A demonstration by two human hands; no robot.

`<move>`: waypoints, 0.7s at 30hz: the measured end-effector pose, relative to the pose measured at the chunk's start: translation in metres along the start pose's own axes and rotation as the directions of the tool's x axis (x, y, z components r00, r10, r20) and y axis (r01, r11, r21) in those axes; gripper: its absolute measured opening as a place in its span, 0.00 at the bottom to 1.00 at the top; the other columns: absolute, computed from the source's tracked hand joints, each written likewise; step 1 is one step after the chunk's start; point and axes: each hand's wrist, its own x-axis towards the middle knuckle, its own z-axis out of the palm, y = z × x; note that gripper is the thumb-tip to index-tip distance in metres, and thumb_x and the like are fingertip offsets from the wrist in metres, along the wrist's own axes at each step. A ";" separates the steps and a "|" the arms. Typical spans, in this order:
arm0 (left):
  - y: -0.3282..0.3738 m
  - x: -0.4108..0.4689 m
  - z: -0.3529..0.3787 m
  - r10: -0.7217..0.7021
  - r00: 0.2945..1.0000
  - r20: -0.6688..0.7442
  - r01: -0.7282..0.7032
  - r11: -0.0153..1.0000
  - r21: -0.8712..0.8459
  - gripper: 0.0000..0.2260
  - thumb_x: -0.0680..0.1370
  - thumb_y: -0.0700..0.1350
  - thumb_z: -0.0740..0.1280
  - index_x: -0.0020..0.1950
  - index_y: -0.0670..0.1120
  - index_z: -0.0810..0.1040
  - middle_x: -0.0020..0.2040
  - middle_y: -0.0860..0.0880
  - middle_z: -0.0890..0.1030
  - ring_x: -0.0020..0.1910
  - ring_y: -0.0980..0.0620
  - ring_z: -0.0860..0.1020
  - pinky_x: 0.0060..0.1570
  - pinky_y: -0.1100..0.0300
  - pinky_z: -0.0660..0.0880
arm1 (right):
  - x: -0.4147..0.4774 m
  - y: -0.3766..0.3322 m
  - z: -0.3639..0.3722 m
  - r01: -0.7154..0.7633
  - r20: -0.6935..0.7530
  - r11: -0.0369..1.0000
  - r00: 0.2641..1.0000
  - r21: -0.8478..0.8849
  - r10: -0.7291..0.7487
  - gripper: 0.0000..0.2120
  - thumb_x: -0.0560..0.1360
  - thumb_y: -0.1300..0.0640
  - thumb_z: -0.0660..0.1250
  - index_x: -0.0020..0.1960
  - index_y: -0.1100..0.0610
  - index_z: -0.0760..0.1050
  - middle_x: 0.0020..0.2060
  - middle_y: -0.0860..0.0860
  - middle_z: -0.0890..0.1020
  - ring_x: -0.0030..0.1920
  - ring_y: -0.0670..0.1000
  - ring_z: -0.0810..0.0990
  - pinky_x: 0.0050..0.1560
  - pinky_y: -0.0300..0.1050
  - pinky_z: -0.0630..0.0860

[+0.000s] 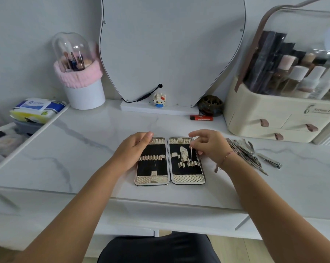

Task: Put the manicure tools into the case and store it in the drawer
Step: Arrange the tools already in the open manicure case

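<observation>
Covering one case (153, 168) corner lies the left hand (134, 149).

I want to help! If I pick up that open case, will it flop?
Probably: the case folds down its middle, so the halves may swing shut. Its shiny rim looks stiff, maybe slippery. Flat, so unlikely to roll.

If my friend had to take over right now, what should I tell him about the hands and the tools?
The left hand rests flat on the left half of the open case.
The right hand pinches a thin tool over the right half.
Done: one clipper-like tool sits in the right half.
Left: seat the thin tool, load the pile of tools lying right of the case, then close it and store it.
</observation>
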 end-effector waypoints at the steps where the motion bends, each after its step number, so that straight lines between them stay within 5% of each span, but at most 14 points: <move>1: 0.000 0.000 0.000 -0.001 1.000 -0.002 0.001 1.000 0.002 0.30 0.73 0.66 0.49 0.65 0.51 0.74 0.58 0.56 0.76 0.59 0.56 0.72 0.58 0.59 0.64 | 0.001 0.000 0.000 0.002 0.000 1.000 1.000 -0.007 -0.002 0.12 0.73 0.62 0.69 0.57 0.58 0.77 0.36 0.55 0.84 0.24 0.39 0.74 0.34 0.31 0.72; 12: 0.000 0.000 0.000 0.023 1.000 -0.009 -0.023 1.000 0.010 0.27 0.75 0.64 0.50 0.63 0.51 0.76 0.56 0.56 0.77 0.57 0.57 0.73 0.57 0.60 0.65 | 0.000 0.000 0.000 0.010 0.034 0.999 0.999 -0.036 -0.009 0.11 0.73 0.61 0.69 0.55 0.55 0.79 0.34 0.49 0.81 0.28 0.43 0.73 0.37 0.35 0.74; 17: 0.000 0.001 0.003 0.080 0.997 -0.020 -0.076 0.986 0.150 0.25 0.78 0.60 0.49 0.57 0.46 0.78 0.50 0.54 0.77 0.50 0.57 0.71 0.45 0.66 0.66 | -0.004 -0.002 0.000 0.011 -0.008 0.990 1.000 -0.143 -0.012 0.08 0.75 0.57 0.66 0.51 0.51 0.82 0.43 0.58 0.84 0.42 0.60 0.79 0.49 0.49 0.78; 19: -0.002 0.002 0.005 0.102 0.994 -0.031 -0.094 0.975 0.200 0.24 0.79 0.60 0.49 0.59 0.48 0.78 0.54 0.54 0.77 0.53 0.58 0.70 0.49 0.64 0.65 | -0.006 -0.004 -0.002 0.015 0.034 0.983 0.999 -0.182 -0.009 0.09 0.76 0.56 0.64 0.51 0.50 0.82 0.45 0.56 0.85 0.36 0.57 0.77 0.43 0.42 0.77; 21: -0.004 0.003 0.006 0.120 0.992 -0.037 -0.109 0.968 0.226 0.23 0.79 0.59 0.50 0.60 0.49 0.78 0.57 0.53 0.78 0.55 0.57 0.70 0.53 0.62 0.63 | -0.008 -0.006 -0.003 0.009 0.083 0.977 0.996 -0.215 0.009 0.08 0.76 0.54 0.64 0.49 0.48 0.83 0.44 0.55 0.85 0.41 0.57 0.80 0.46 0.45 0.78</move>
